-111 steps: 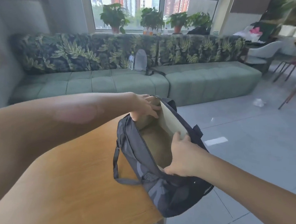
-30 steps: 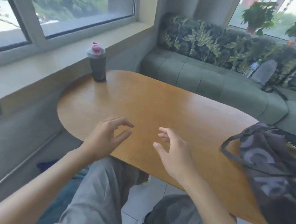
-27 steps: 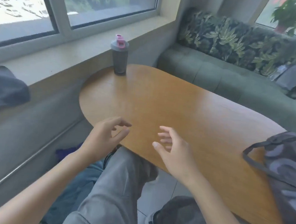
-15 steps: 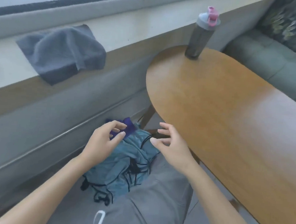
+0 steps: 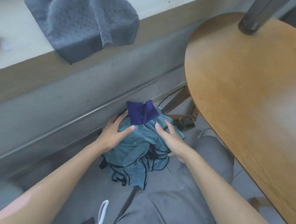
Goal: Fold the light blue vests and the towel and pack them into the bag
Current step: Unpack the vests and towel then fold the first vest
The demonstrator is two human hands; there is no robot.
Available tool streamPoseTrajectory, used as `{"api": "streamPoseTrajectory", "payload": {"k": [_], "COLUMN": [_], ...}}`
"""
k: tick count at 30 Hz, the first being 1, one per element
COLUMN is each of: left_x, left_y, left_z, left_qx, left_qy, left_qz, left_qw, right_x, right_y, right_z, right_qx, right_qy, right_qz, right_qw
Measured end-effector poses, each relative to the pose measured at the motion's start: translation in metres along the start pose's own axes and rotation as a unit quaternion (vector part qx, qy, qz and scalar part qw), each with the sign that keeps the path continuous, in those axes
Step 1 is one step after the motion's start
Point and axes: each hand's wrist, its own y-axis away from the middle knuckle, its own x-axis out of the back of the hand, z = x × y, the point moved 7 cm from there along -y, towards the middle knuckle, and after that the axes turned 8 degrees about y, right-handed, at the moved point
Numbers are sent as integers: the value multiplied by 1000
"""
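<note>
We spread both hands, left hand (image 5: 113, 134) and right hand (image 5: 170, 137), unclenched and grasping nothing, over the crumpled light blue black-trimmed vests (image 5: 138, 151) heaped low beside our left knee, ready to gather them.

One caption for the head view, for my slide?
Both open hands reach the vests; towel on sill.

Both arms (image 5: 67, 169) bare to the frame edge, no sleeves; hands (image 5: 113, 135) without rings or gloves; grey trousers (image 5: 172, 208); a white drawcord (image 5: 102, 213) loops at the waist.
</note>
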Motion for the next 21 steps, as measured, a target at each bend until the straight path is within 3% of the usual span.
{"api": "streamPoseTrajectory", "payload": {"k": [4,10,16,21], "left_x": [-12,-39,-57,-70], "left_y": [-33,-107,-165,-191], "left_z": [-35,-55,-100,-139], "left_qx": [74,87,152,209], "left_qy": [-63,-195,-98,-26], "left_qz": [-23,-104,31,110], "left_qw": [995,971,983,971], "right_x": [-7,-16,-21,-16], "right_y": [-39,-97,-176,-232], "right_z": [20,32,49,53], "right_qx": [-76,-131,-119,-64], "right_qy": [-29,-133,-76,54], "right_qz": [-5,-20,8,67], "right_qw": [997,982,990,994]}}
